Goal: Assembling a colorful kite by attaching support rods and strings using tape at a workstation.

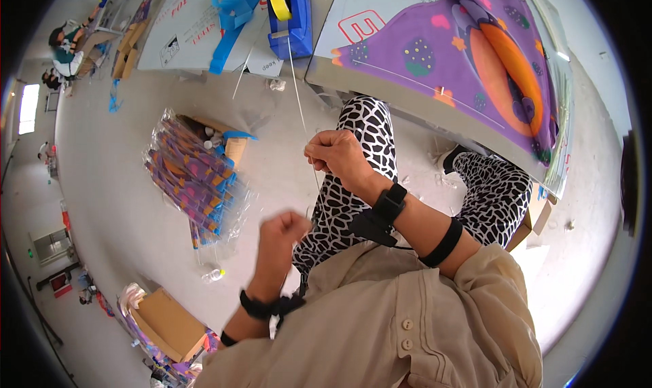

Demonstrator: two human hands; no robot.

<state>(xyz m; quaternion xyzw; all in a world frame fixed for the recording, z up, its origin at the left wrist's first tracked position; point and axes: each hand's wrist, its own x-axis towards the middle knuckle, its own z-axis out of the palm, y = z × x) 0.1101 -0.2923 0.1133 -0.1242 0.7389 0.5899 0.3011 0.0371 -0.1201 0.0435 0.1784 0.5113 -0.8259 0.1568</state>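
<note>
Pinching long, thin white rod [297,89] in closed fingertips of right hand [343,160], presumably to steady it, with upper end at blue plastic tape dispenser [299,23] holding yellow roll [278,0]. Holding blurred left hand [277,237] lower, with fingers curled; unclear whether gripping anything.

On my feed I am seeing a plastic-wrapped purple bundle [190,174] lying on the floor [122,211] left of centre, a clear bottle [212,276] resting below it, a cardboard box [168,323] sitting at lower left, and a person [70,45] sitting at upper left.
</note>
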